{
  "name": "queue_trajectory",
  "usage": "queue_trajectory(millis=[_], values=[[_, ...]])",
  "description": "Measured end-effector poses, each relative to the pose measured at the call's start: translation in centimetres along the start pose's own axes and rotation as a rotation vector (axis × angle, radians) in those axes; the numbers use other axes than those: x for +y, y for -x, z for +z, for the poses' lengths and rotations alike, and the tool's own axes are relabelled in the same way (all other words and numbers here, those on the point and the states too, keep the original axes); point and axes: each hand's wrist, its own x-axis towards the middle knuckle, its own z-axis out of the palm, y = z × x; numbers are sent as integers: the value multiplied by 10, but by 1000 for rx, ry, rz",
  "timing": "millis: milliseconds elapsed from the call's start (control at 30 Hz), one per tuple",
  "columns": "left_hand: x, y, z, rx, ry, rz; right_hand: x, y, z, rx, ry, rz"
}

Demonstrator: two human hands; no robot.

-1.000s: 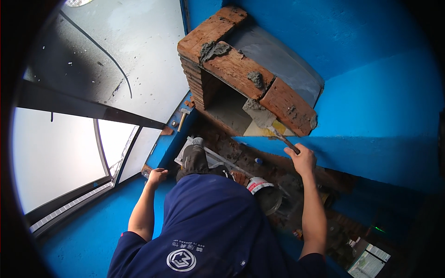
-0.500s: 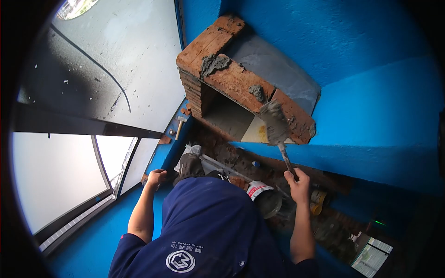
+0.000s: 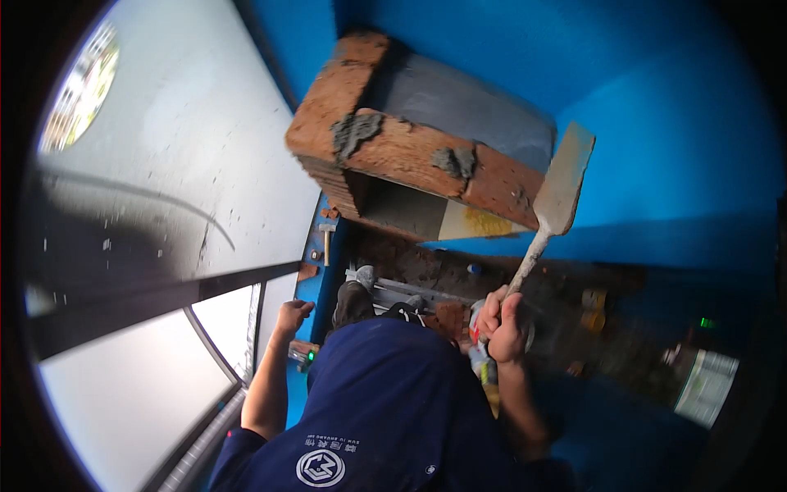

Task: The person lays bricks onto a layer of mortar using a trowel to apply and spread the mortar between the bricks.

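Observation:
My right hand (image 3: 503, 326) is wrapped round the handle of a trowel (image 3: 566, 184). Its pale, smeared blade points up and away, in front of the blue wall by the right end of a brick structure (image 3: 410, 152). Along the structure's top bricks sit two dabs of grey mortar, a larger mortar lump (image 3: 356, 134) near the corner and a smaller mortar lump (image 3: 456, 161) farther right. My left hand (image 3: 293, 316) is closed in a fist beside the blue ledge, with nothing visible in it. Part of its fingers is turned from view.
A hammer (image 3: 326, 243) and brick pieces lie on the blue ledge (image 3: 314, 287) at left. A bucket (image 3: 478, 324) stands behind my right hand, mostly hidden. Large pale window panels (image 3: 221, 139) fill the left. Yellow containers (image 3: 593, 310) and rubble lie on the dark floor.
My right hand has swung the trowel off the brick edge, up and to the right, and its blade has turned. The view has shifted. My left hand stays closed.

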Motion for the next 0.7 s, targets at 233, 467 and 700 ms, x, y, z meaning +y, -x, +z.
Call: queue_trajectory(millis=[233,467,700], values=[[232,74,65,-807,80,685,31,-8,34,-212,797,5],[269,77,157,-956,-37,751,103,18,-30,8,748,-15],[193,-25,139,-466,-221,339,265,95,-239,642,718,405]])
